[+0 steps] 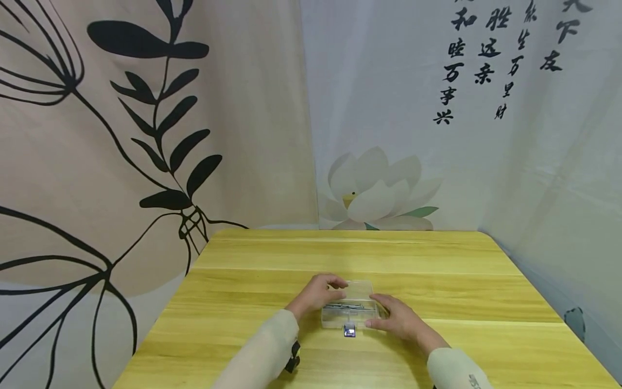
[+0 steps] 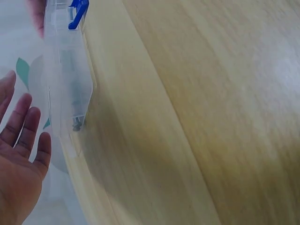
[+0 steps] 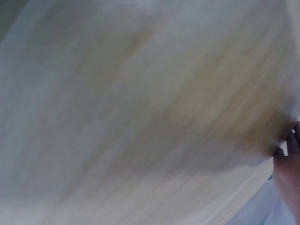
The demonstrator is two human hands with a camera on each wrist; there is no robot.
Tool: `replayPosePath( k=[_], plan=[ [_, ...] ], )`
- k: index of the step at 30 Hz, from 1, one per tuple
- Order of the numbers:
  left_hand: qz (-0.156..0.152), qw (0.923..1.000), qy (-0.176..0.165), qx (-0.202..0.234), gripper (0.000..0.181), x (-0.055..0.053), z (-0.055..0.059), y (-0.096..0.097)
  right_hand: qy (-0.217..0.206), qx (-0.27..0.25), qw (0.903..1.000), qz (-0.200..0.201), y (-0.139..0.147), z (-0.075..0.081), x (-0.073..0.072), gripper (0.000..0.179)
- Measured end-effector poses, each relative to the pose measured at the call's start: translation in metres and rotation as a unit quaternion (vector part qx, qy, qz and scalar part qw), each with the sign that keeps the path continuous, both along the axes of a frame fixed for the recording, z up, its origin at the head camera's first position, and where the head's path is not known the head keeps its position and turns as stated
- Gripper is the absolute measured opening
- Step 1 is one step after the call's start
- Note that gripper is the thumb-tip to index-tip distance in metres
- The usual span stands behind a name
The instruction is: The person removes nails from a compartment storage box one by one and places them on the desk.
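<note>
A clear plastic box (image 1: 332, 320) sits on the wooden table, its see-through lid (image 1: 358, 290) raised at the back. Several long, thin metal pieces (image 1: 347, 307), possibly screws, lie across its inside. At the front hangs a blue latch (image 1: 350, 330), also visible in the left wrist view. My left hand (image 1: 318, 294) is at the box's left rear; the left wrist view has its fingers (image 2: 28, 124) loosely spread beside the box. With thumb in front and fingers behind, my right hand (image 1: 400, 320) grips the right side. The right wrist view is blurred.
The wooden table (image 1: 243, 302) stretches out on all sides of the box. Behind it hangs a printed curtain (image 1: 262, 135) with dark leaves, a lotus and characters. A dark strap (image 1: 293, 357) is at the left wrist.
</note>
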State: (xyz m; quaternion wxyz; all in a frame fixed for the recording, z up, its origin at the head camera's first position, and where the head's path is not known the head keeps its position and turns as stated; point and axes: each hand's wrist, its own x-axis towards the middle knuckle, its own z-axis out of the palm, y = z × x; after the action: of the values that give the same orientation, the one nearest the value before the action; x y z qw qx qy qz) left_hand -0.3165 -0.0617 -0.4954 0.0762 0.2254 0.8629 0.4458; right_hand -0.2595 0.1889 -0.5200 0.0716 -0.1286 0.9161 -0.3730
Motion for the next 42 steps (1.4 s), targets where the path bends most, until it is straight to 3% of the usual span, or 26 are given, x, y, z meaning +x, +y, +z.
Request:
replayPosePath(
  k=[13,31,42],
  plan=[
    [0.013,0.9993,-0.034,0.012,0.017,0.003,-0.005,0.002,-0.007,-0.010,0.9999,0.001,-0.002,0.000,0.000,0.078],
    [-0.020,0.9994,-0.011,0.028,0.006,0.003,-0.019,0.002,0.004,-0.008,1.0000,0.002,0.000,-0.003,-0.001,0.078],
    [-0.021,0.9996,0.002,0.021,0.005,0.005,-0.022,0.004,-0.002,-0.011,0.9999,0.002,0.001,-0.004,0.000,0.079]
  ],
)
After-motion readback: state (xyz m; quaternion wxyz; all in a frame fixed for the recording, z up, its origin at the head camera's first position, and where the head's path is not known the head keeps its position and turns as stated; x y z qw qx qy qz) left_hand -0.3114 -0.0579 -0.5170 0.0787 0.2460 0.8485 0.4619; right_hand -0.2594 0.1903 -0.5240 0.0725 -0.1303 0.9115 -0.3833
